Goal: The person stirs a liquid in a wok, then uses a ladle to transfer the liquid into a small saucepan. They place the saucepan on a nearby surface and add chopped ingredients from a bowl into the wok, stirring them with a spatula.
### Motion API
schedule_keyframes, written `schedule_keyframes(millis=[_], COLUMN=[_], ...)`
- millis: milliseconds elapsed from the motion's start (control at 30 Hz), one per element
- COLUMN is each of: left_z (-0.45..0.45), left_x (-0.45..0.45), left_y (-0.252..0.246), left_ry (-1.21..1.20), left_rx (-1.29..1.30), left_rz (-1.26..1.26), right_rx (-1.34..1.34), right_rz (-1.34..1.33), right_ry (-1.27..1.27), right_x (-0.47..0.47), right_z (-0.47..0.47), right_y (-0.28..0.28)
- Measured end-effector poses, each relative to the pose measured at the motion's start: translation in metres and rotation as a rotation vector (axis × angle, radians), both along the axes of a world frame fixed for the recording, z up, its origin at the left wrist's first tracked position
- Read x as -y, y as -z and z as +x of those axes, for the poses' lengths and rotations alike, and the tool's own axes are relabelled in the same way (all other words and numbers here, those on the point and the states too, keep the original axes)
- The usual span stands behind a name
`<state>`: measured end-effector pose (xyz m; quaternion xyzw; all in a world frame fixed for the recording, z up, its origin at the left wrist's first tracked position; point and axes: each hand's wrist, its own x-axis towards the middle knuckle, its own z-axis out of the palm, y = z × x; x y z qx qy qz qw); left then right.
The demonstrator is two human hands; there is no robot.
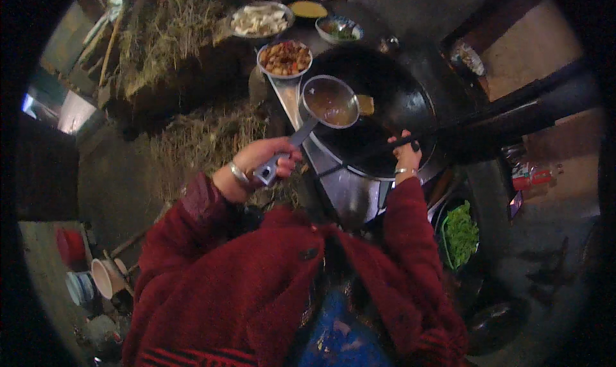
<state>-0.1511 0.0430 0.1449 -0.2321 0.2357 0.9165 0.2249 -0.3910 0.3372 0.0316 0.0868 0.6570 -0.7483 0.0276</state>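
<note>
My left hand (274, 160) grips the grey handle of a round dipper (332, 102). Brownish, shiny liquid shows in its bowl, which hangs over the left side of a large dark wok (399, 92). A small tan, squarish piece (366, 105) shows beside the dipper's rim; what it is cannot be made out. Over the wok's near right side, my right hand (405, 150) is closed around a black-handled utensil (392, 145). Its far end is lost against the dark wok. Just beyond the dipper sits a bowl of diced food (285, 59) with red pieces.
Behind stand a dish of pale cut pieces (261, 20), a yellow-filled dish (308, 9) and a patterned bowl with greens (339, 29). Straw (207, 141) lies at left. Leafy greens (460, 234) fill a container at right. Buckets (108, 276) stand low left.
</note>
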Motion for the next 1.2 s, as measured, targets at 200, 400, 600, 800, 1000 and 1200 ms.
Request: schedule_keyframes(millis=[200,400,600,800,1000,1200], left_z=[-0.004,-0.001,0.000,0.002,0.005,0.002], left_x=[0.000,0.001,0.000,0.002,0.002,0.000], left_y=[-0.001,0.007,0.006,0.003,0.007,0.004], left_ry=[-0.073,-0.036,-0.040,-0.058,-0.091,-0.103], left_rx=[0.017,-0.008,-0.005,0.038,-0.025,0.002], left_rz=[-0.024,0.049,0.133,0.120,0.077,0.078], right_rx=[-0.313,-0.468,-0.275,0.006,0.136,0.083], right_rz=[0.017,0.075,0.336,0.681,0.279,-0.040], right_ry=[-0.117,-0.208,-0.256,-0.285,-0.046,0.019], right_x=[-0.001,-0.015,-0.021,-0.032,-0.017,-0.002], right_z=[0.045,0.092,0.036,-0.038,-0.027,-0.018], right_y=[-0.078,-0.136,-0.116,-0.116,-0.031,0.006])
